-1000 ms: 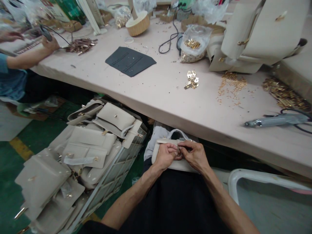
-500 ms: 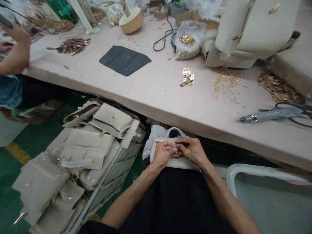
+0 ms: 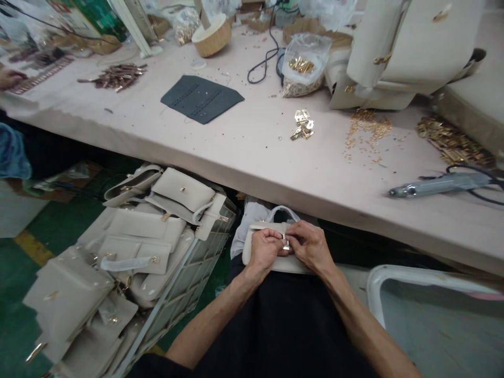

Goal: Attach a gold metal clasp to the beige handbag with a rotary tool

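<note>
A small beige handbag (image 3: pixel 252 231) rests on my lap, just under the table's front edge. My left hand (image 3: pixel 264 251) is closed on the bag's front, fingers curled at its middle. My right hand (image 3: pixel 311 245) meets it there, fingertips pinched on a small gold metal clasp (image 3: pixel 285 243) between the two hands. The bag's handle (image 3: pixel 280 212) arches up behind my fingers. Most of the bag's front is hidden by my hands.
A wire crate (image 3: pixel 173 294) of finished beige bags stands at my left. On the pink table (image 3: pixel 244 152) lie gold clasps (image 3: pixel 302 126), scattered gold screws (image 3: pixel 366 128), a dark leather piece (image 3: pixel 200 97), an electric screwdriver (image 3: pixel 437 185) and stacked beige bags (image 3: pixel 405 52). A co-worker's hand (image 3: pixel 10 79) shows far left. A white tub (image 3: pixel 429 310) sits at my right.
My hands stay on the bag, the fingers shifting slightly around the clasp. The co-worker's arm at the far left has pulled back from the table. The view has tilted a little.
</note>
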### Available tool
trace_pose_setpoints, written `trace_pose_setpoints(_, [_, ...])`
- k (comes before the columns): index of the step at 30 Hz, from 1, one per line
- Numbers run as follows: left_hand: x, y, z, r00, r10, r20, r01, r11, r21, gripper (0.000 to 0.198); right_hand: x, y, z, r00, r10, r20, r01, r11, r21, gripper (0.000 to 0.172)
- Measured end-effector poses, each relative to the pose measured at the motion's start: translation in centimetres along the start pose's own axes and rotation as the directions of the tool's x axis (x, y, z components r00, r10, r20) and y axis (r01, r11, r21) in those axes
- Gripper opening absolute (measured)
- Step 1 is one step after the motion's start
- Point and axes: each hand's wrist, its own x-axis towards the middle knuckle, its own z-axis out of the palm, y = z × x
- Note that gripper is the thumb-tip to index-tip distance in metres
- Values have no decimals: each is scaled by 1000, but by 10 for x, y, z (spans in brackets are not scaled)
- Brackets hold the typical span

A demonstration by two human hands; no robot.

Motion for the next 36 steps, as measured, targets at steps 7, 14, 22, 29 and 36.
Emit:
trace_pose_setpoints(7, [-3,2,5,1000,10,-2,-10,1000,17,24,-16,-2,-11,962,-217,164,233,969,-81,16])
trace_pose_setpoints(14, [-4,7,9,1000,-17,5,17,999,-48,21,-19,6,-6,929,-329,172,345,935,-77,27])
trace_pose_setpoints(22, [-11,10,12,999,1,45,-4,998,70,20,-15,17,2,964,-253,77,260,962,-89,19])
trace_pose_setpoints(29, [-21,11,12,909,387,157,-417,837,353,29,0,-6,-19,998,-57,39,54,995,84,25])
trace_pose_setpoints(36, [-10,5,13,930,329,162,-352,926,137,36,1,-8,-23,996,2,86,-16,987,159,25])
